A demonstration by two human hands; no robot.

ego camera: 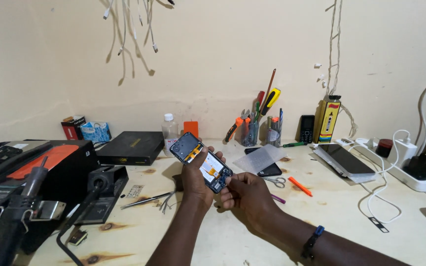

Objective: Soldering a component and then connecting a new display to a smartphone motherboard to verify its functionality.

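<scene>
While the soldering station (35, 182) and the tweezers (146, 199) lie unused on the left of the wooden bench (213, 236), the work sits at the centre, raised above the bench top. An opened phone (200, 161), back cover off and circuitry exposed, is held tilted with its camera end up and to the left. The left hand (195, 180) is closed round its lower edge and side, thumb across the exposed face. The right hand (245, 194) is pinched at the phone's bottom right corner; whether anything lies between those fingertips cannot be told. Judged on appearance, the unit is light and stiff but fragile: bare boards and ribbon cables will not tolerate pressure, so the frame edges are the sound grip. Further right lie scissors (274, 181), an orange tool (300, 186) and a second phone (343, 158).
</scene>
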